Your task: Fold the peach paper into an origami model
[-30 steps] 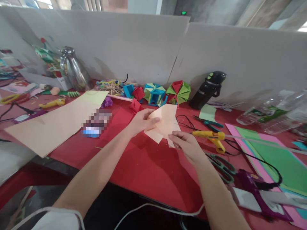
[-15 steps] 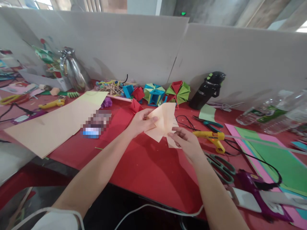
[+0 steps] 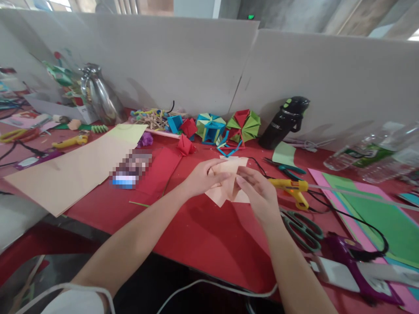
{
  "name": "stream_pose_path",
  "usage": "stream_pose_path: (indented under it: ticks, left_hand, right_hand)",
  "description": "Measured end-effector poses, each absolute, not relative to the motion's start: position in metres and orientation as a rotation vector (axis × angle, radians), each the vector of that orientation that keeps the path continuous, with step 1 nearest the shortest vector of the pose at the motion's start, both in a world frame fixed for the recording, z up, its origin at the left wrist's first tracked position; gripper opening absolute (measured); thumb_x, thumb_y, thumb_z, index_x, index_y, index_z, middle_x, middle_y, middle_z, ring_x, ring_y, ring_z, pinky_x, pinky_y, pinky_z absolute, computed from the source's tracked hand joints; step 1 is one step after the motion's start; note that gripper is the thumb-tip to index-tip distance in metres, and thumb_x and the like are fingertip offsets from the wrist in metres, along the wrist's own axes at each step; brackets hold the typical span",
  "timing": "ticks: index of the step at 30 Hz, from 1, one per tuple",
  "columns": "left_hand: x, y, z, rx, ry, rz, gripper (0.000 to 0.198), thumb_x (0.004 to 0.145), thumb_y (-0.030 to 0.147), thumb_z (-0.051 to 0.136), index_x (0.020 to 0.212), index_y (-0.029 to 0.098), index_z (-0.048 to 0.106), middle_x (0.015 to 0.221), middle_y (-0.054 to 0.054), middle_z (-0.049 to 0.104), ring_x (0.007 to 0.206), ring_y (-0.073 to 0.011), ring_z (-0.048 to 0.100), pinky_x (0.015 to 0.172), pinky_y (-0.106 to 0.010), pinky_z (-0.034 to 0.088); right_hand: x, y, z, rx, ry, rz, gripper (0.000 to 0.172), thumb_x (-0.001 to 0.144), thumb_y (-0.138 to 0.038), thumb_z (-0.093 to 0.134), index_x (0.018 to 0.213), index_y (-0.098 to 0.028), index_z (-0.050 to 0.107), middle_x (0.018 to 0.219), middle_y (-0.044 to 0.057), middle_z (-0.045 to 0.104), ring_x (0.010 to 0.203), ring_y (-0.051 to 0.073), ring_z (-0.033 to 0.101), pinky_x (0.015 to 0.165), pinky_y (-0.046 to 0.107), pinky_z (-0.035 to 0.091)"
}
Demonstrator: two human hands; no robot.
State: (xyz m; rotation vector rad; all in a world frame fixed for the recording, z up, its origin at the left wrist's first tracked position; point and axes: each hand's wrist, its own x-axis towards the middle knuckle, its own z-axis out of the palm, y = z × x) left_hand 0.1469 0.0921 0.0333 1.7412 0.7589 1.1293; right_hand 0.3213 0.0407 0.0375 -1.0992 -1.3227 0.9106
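A folded sheet of peach paper (image 3: 229, 170) is held between both hands over the middle of the red table. My left hand (image 3: 204, 176) pinches its left side, thumb lying across the front. My right hand (image 3: 257, 187) grips the right side between thumb and fingers. Below and behind it, more peach paper shows, with a corner pointing down; whether it is a separate piece I cannot tell. A red folded paper shape (image 3: 186, 145) rests beyond my left hand, and blue paper strips (image 3: 229, 150) lie just behind the held paper.
A yellow glue gun (image 3: 291, 187) and dark green scissors (image 3: 303, 231) lie right of my right hand. Further right are coloured sheets (image 3: 376, 213) and a purple tool (image 3: 350, 261). Large peach sheets (image 3: 72, 170) and a blurred phone-like object (image 3: 132, 171) lie left. A black bottle (image 3: 283, 122) stands behind.
Both hands have moved slightly lower, and the peach paper has been bent down between them. The right hand's fingers have risen onto its right side. The blue strips behind now show more fully.
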Motion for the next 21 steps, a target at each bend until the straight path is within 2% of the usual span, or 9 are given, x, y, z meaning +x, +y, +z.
stream_pose_path:
  ticks: [5,11,18,21]
  left_hand:
    - [0.154,0.09,0.025,1.686,0.651,1.023,0.049,0.085,0.04,0.061,0.127,0.018,0.055,0.127,-0.012,0.061,0.112,-0.0229,0.059,0.092,-0.034,0.046]
    - [0.163,0.087,0.015,1.445,0.523,0.906,0.056,0.085,0.05,0.057,0.132,0.02,0.048,0.131,-0.014,0.056,0.109,-0.024,0.059,0.088,-0.035,0.048]
    - [0.162,0.079,0.028,1.341,0.619,0.878,0.046,0.085,0.037,0.056,0.128,0.022,0.05,0.125,-0.011,0.059,0.113,-0.0259,0.058,0.091,-0.037,0.047]
    - [0.163,0.079,0.029,1.301,0.602,0.886,0.047,0.081,0.03,0.056,0.127,0.021,0.05,0.127,-0.011,0.058,0.115,-0.027,0.057,0.092,-0.038,0.047]
  right_hand:
    - [0.32,0.042,0.038,-1.073,-1.33,1.119,0.039,0.073,-0.041,0.076,0.104,-0.022,0.064,0.103,0.009,0.071,0.098,0.024,0.067,0.092,0.041,0.051]
    - [0.32,0.039,0.038,-1.057,-1.37,1.122,0.035,0.076,-0.039,0.074,0.105,-0.023,0.065,0.109,0.008,0.07,0.1,0.024,0.066,0.088,0.037,0.052]
    - [0.319,0.037,0.037,-1.086,-1.389,1.142,0.04,0.077,-0.04,0.073,0.111,-0.023,0.063,0.114,0.009,0.07,0.105,0.025,0.065,0.09,0.038,0.052]
    - [0.318,0.037,0.038,-1.116,-1.364,1.14,0.041,0.076,-0.04,0.074,0.111,-0.023,0.063,0.114,0.009,0.07,0.104,0.025,0.066,0.086,0.036,0.053]
